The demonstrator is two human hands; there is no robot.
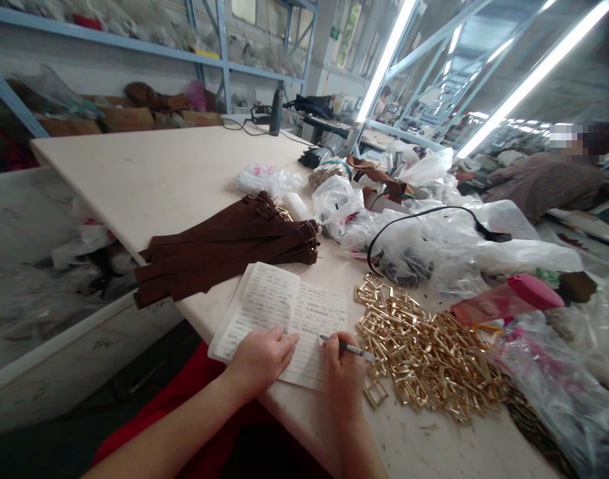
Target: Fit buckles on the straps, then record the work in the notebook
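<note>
My left hand [260, 361] lies flat on the lower left of an open ruled notebook [284, 319], whose pages carry lines of handwriting. My right hand [344, 380] grips a slim black-and-silver pen [348, 346], its tip near the notebook's right page. Just right of that hand spreads a heap of gold metal rectangular buckles [424, 352]. Beyond the notebook, several brown suede straps with buckles [224, 251] lie stacked across the white table [149, 173], their ends overhanging its edge.
Bulging plastic bags [408, 249], a black cable [414, 229] and a pink-topped container [508, 299] crowd the table's right side. A large bin of plastic [49, 319] stands left of the table. A co-worker [544, 183] sits at the right, and shelves line the back wall.
</note>
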